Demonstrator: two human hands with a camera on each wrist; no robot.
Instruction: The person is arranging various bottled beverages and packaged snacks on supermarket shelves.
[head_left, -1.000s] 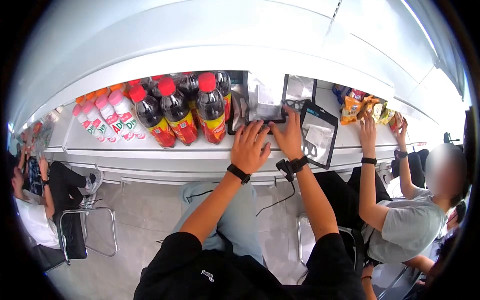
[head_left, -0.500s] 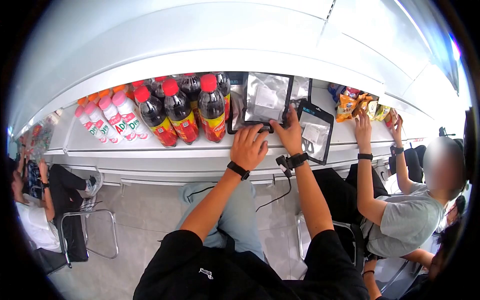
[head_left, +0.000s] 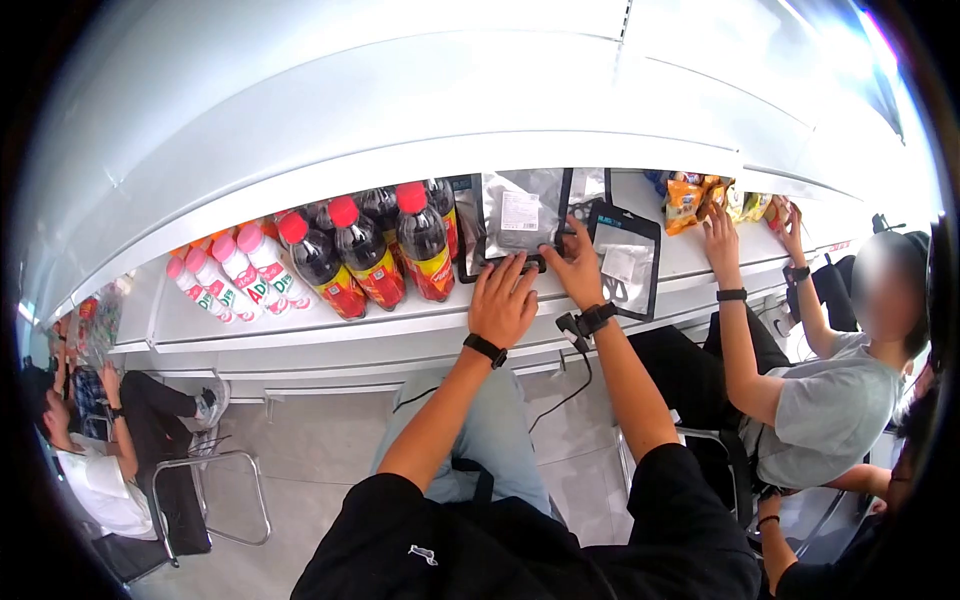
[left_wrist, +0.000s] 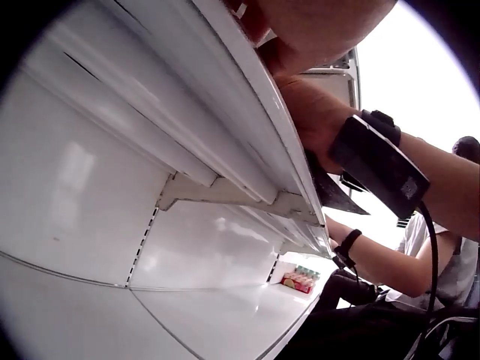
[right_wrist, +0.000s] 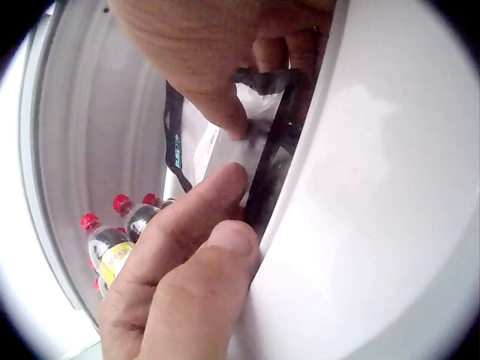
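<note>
A clear pouch with black borders and a white label [head_left: 519,211] lies on top of similar pouches on the shelf. My left hand [head_left: 503,305] rests its extended fingers on the pouch's front edge. At the right front corner my right hand [head_left: 577,270] holds the pouch, thumb on its face and fingers around the side edge. In the right wrist view the right thumb [right_wrist: 229,120] presses the clear film, and the left hand's fingertips [right_wrist: 234,180] meet the dark border. Another pouch [head_left: 625,265] lies just right of my right hand.
Red-capped cola bottles [head_left: 370,258] stand left of the pouches, with pink-capped white bottles [head_left: 245,275] beyond. Snack bags [head_left: 685,205] sit farther right, where a seated person [head_left: 825,380] reaches in. An upper shelf panel [head_left: 450,145] overhangs the goods.
The top pouch first slid right over the stack, then shifted back left and lies flatter. My left fingers have stayed along its front edge. The head view has tilted and turned slightly.
</note>
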